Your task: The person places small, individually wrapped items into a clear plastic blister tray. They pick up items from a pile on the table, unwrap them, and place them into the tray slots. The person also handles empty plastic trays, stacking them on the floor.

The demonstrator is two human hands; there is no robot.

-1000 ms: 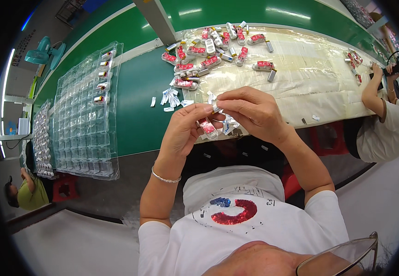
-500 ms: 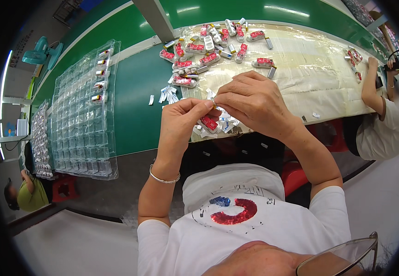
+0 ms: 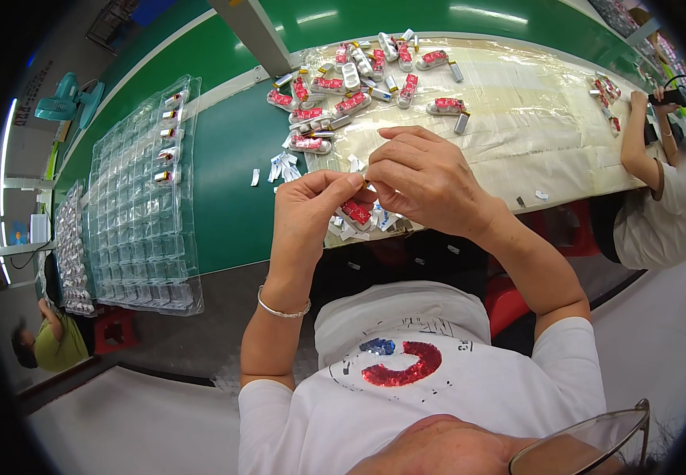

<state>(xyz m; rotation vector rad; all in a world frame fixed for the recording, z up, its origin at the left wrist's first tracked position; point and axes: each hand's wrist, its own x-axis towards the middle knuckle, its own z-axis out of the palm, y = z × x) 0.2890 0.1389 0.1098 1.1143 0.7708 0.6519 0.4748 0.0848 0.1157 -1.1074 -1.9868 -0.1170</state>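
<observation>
My left hand [image 3: 311, 207] pinches a small part with a yellow edge [image 3: 366, 186] between thumb and forefinger. The fingertips of my right hand [image 3: 430, 178] close in against the same spot and cover most of it. Just below the fingertips shows a white oblong piece with a red label [image 3: 355, 212]; whether it hangs from the held part or lies on the table I cannot tell. White paper slips [image 3: 382, 220] lie under and around it. Beyond my hands is a loose pile of similar red-labelled pieces [image 3: 309, 144], with small silver battery cells [image 3: 461, 123] among them.
Clear plastic trays [image 3: 133, 214] stand at the left on the green table [image 3: 232, 182], with several cells along one side. Yellowish sheeting [image 3: 533, 142] covers the right part. A grey post [image 3: 252, 32] rises at the back. A co-worker [image 3: 659, 182] sits at the far right.
My fingertips have drawn closer over the small part, so less of it shows. The view has shifted slightly. The pile keeps its arrangement.
</observation>
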